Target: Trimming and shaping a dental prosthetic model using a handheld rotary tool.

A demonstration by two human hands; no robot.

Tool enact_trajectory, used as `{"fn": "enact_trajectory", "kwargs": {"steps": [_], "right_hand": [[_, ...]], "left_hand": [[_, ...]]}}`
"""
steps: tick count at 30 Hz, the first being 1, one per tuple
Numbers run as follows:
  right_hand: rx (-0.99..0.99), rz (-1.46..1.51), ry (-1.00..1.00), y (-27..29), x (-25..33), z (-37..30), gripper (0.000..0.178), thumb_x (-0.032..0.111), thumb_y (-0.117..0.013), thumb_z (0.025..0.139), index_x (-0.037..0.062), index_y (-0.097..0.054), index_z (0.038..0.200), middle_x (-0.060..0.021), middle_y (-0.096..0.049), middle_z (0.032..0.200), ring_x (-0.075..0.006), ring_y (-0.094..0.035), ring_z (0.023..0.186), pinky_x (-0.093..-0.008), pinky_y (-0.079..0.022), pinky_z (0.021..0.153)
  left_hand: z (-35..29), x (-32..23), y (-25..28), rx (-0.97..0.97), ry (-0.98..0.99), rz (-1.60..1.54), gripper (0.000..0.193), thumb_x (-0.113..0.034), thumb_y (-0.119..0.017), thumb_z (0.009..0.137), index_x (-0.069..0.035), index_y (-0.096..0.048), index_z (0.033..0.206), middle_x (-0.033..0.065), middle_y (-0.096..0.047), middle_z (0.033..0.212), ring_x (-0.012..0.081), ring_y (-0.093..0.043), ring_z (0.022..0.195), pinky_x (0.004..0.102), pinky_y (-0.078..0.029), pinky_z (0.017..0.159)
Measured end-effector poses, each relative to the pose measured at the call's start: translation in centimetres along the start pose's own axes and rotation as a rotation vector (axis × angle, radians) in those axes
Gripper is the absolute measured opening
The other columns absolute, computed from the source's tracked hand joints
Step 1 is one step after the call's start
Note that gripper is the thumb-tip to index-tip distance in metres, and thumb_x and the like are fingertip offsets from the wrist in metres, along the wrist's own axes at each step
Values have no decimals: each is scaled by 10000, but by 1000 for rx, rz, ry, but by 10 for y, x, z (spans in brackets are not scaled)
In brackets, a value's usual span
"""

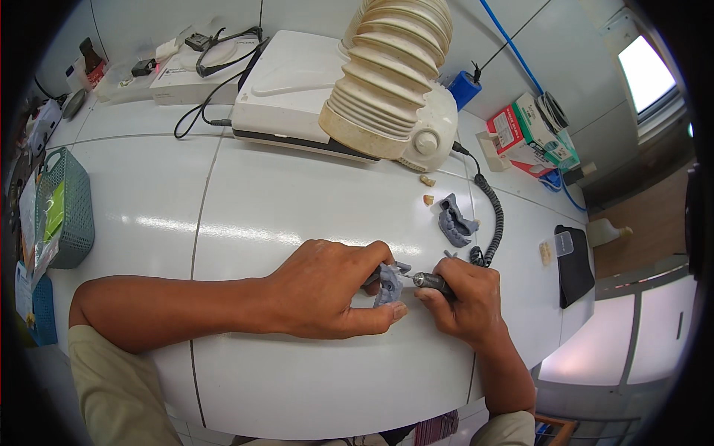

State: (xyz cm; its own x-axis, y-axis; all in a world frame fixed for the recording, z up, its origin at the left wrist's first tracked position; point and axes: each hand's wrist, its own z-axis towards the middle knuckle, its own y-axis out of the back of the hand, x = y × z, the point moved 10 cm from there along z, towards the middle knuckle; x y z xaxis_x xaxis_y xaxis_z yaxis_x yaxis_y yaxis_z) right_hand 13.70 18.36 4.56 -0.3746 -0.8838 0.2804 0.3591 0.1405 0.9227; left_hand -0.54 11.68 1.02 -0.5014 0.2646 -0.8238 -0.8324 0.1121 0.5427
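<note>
My left hand point(331, 290) is closed round a grey dental model point(390, 285), its teeth side turned to the right. In my right hand point(468, 297) is a black rotary handpiece point(433, 282), gripped near its metal nose. Its thin bit points left and meets the model's edge or stops just short; I cannot tell which. Beyond my right hand lies a second grey dental model point(455, 221) on the white table. Two small yellowish tooth pieces, the nearer one point(428, 199) reddish at one side, lie behind it.
A ribbed suction hose point(390, 74) hangs over a white machine point(286, 97) at the back. The coiled black cord point(497, 208) runs along the right. Green baskets point(74, 208) stand at the left edge, cardboard boxes point(524, 137) back right. A black pouch point(574, 271) lies far right.
</note>
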Motion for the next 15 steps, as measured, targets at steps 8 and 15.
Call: {"fn": "enact_trajectory", "kwargs": {"steps": [8,15], "right_hand": [[2,7,8,0,0,0,433,418,-869,916,79,-619,814,-63,-583,637,-245,-555,481,-382,-420,469],[1,15,14,0,1,0,431,415,-862,921,76,-618,813,-66,-582,637,-250,-557,483,-382,-424,471]], "left_hand": [[0,0,-1,30,18,-12,604,-502,-745,934,35,-625,1184,142,-653,695,305,-657,579,416,-488,548],[-1,0,-1,31,16,-14,611,-515,-737,935,31,-625,1184,146,-651,699,307,-664,601,425,-485,553]]}}
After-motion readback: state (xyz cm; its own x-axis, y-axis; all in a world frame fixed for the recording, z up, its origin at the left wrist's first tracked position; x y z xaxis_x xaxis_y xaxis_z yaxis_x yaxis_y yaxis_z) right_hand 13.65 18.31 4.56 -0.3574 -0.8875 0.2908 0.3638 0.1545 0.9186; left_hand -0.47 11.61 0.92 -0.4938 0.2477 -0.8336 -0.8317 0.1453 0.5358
